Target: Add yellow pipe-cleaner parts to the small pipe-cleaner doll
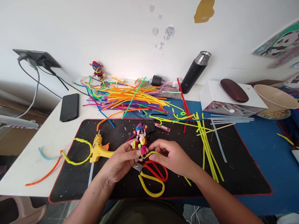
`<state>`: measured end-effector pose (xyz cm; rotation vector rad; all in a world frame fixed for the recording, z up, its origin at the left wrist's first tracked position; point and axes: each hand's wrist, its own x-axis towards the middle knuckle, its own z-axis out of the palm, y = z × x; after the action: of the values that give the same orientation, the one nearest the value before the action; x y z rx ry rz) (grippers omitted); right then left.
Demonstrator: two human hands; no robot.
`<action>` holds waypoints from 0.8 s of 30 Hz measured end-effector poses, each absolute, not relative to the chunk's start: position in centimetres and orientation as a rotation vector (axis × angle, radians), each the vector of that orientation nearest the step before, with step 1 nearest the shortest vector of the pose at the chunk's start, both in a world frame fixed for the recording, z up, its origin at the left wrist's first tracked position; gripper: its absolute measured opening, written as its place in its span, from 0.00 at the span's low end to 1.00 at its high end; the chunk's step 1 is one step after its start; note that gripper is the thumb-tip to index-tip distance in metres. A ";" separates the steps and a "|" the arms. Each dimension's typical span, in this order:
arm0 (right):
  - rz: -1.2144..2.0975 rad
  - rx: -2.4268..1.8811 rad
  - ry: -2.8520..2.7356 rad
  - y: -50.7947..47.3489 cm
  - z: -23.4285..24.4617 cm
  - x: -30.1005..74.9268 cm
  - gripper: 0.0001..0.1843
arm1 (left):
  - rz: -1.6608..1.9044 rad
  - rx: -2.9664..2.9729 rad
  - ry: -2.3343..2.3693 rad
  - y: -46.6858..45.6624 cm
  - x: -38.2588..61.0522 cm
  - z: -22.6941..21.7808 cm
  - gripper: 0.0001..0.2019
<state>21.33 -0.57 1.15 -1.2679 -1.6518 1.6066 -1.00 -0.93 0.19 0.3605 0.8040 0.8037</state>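
"What's nearest?"
"Scissors (152, 177); dipping too low could catch on them."
"And beyond?"
"Left hand (122, 160) grips the doll (141, 139) over the mat (184, 133); right hand (172, 155) pinches a yellow stem (153, 152). A hard tug could deform the doll."

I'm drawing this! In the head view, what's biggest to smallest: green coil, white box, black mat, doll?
1. Black mat
2. White box
3. Doll in left hand
4. Green coil

We held the doll (141, 134) roughly upright in our left hand (123, 161), its cap blue and red, face black and white, lower body magenta; the yellow strip (151, 152) curved from beside its base into our right hand (173, 155).
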 end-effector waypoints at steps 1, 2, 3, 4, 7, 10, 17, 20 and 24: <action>1.594 -1.277 -1.681 -0.6 1.2 21.4 0.10 | 0.810 0.361 0.813 -0.9 -1.1 0.2 0.14; 1.578 -1.286 -1.711 -0.7 1.2 21.5 0.09 | 0.815 0.362 0.824 -0.9 -1.2 0.2 0.15; 1.560 -1.291 -1.735 -0.8 1.2 21.6 0.08 | 0.820 0.364 0.834 -0.9 -1.2 0.2 0.15; 1.541 -1.291 -1.750 -0.9 1.2 21.7 0.08 | 0.823 0.368 0.841 -0.9 -1.3 0.2 0.15; 1.497 -1.275 -1.749 -0.9 1.3 21.8 0.10 | 0.821 0.378 0.845 -0.9 -1.2 0.3 0.15; 1.457 -1.254 -1.739 -0.8 1.6 21.7 0.10 | 0.806 0.376 0.834 -0.9 -1.0 0.4 0.15; 1.377 -1.251 -1.745 -0.6 1.4 21.2 0.11 | 0.799 0.378 0.828 -1.1 -0.7 0.6 0.16; 1.369 -1.251 -1.736 -0.6 1.2 20.9 0.11 | 0.802 0.385 0.840 -1.1 -0.6 0.6 0.16; 1.365 -1.237 -1.721 -0.6 1.2 20.6 0.11 | 0.807 0.394 0.866 -1.1 -0.5 0.5 0.17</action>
<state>20.63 -0.55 1.20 -1.2374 -1.7215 1.3646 -0.54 -1.12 0.48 0.3942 0.8663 0.8072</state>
